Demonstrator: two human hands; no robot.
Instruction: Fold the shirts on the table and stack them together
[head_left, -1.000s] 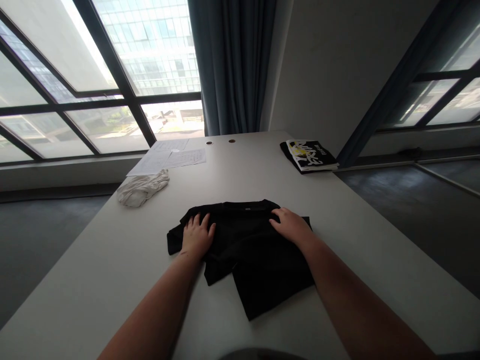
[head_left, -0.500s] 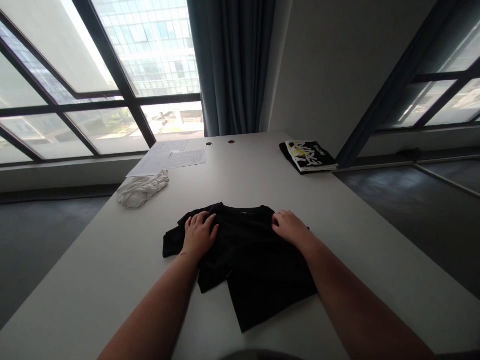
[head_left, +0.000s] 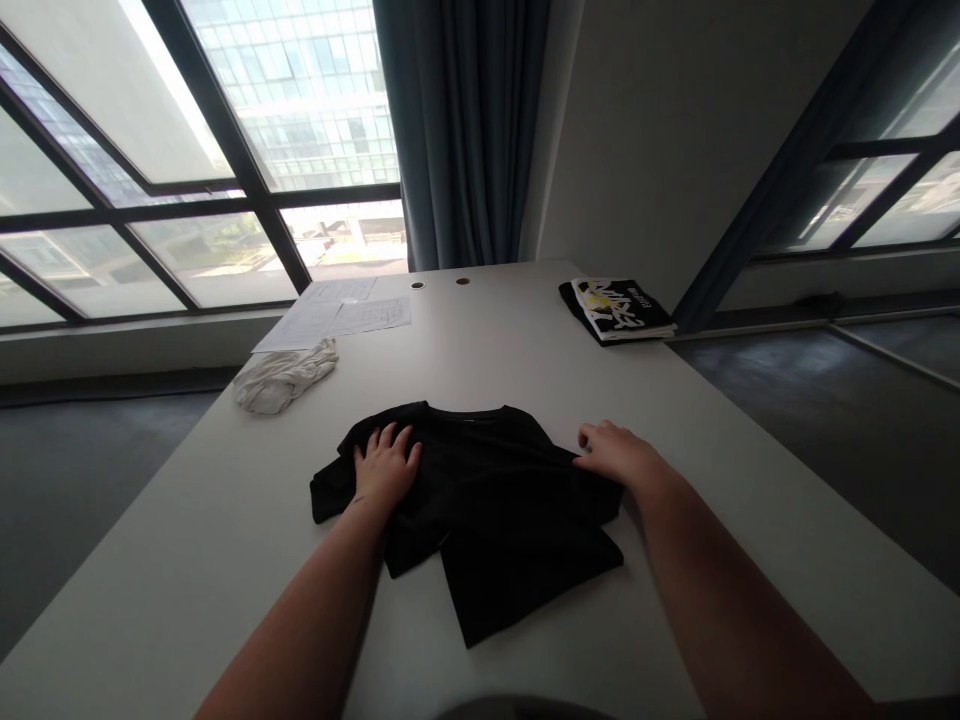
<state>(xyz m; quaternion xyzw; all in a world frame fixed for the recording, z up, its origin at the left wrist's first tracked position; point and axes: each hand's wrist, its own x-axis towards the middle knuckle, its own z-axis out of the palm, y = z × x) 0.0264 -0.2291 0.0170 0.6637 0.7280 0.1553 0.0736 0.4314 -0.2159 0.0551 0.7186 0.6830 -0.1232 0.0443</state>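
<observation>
A black T-shirt (head_left: 495,500) lies spread on the white table in front of me, neckline toward the far side, with its lower edge uneven and partly folded. My left hand (head_left: 388,462) rests flat on its left shoulder area, fingers spread. At the shirt's right sleeve is my right hand (head_left: 613,452), its fingers loosely curled, with a gap showing between thumb and forefinger. The thumb is at the sleeve's upper edge; whether it touches the cloth I cannot tell.
A crumpled white cloth (head_left: 285,377) sits near the table's left edge, with printed paper sheets (head_left: 330,315) behind it. Black-and-white printed items (head_left: 622,310) are stacked at the far right. Two round holes mark the tabletop (head_left: 480,340) near its far end.
My right hand has let go of the shirt's right shoulder and moved right to the sleeve. The shirt and my left hand have shifted slightly left, and the right sleeve now shows.
</observation>
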